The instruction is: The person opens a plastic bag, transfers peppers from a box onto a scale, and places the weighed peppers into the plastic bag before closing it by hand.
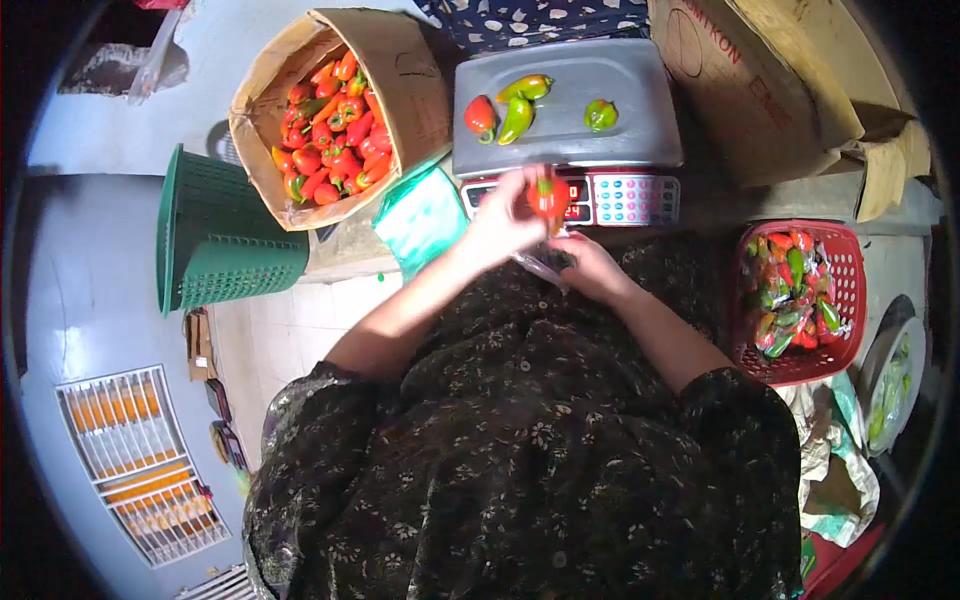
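Observation:
My left hand [502, 218] is closed around a red pepper [547, 197] in front of the scale's display. Just below it, my right hand [592, 266] grips a clear plastic bag [541, 266]; part of the bag is hidden by the hands. The weighing scale [640, 130] stands ahead of both hands. On its metal pan lie a red pepper [480, 115], a yellow-green pepper [530, 87], a long green pepper [516, 120] and a round green pepper [601, 115], all apart from my hands.
A cardboard box [412, 95] full of red peppers is at the upper left, beside a green basket [225, 240] and a green plastic bag [425, 215]. To the right, a red basket [847, 260] holds bagged peppers. More cardboard [740, 85] leans at the upper right.

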Tool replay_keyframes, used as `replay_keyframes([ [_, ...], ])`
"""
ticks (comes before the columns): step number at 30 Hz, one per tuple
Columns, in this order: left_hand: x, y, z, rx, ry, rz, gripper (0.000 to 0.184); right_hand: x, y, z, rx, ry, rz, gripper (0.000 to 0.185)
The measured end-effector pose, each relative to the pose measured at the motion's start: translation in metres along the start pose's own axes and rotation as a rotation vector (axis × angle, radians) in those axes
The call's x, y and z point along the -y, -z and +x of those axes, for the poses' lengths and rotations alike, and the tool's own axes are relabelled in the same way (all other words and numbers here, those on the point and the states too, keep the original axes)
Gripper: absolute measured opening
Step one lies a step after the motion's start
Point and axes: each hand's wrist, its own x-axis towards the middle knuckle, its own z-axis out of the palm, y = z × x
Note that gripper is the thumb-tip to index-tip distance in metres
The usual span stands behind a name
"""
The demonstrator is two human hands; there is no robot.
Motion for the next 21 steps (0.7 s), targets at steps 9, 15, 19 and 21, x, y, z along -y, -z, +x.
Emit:
replay_keyframes([
  [9, 0.092, -0.045, -0.05, 0.346, -0.203, 0.469, 0.037, -0.007, -0.015, 0.0, -0.13, 0.123, -0.055, 0.057],
  [15, 0.079, -0.057, -0.026, 0.347, -0.052, 0.821, 0.025, 0.004, -0.019, -0.01, -0.19, 0.206, -0.246, 0.054],
  [19, 0.078, -0.053, -0.029, 0.177, -0.242, 0.465, 0.023, 0.027, -0.011, -0.021, -0.13, 0.202, -0.376, 0.049],
  [21, 0.064, -0.034, -0.037, 0.278, -0.174, 0.306, 0.03, 0.039, -0.018, -0.025, -0.136, 0.351, -0.398, 0.041],
])
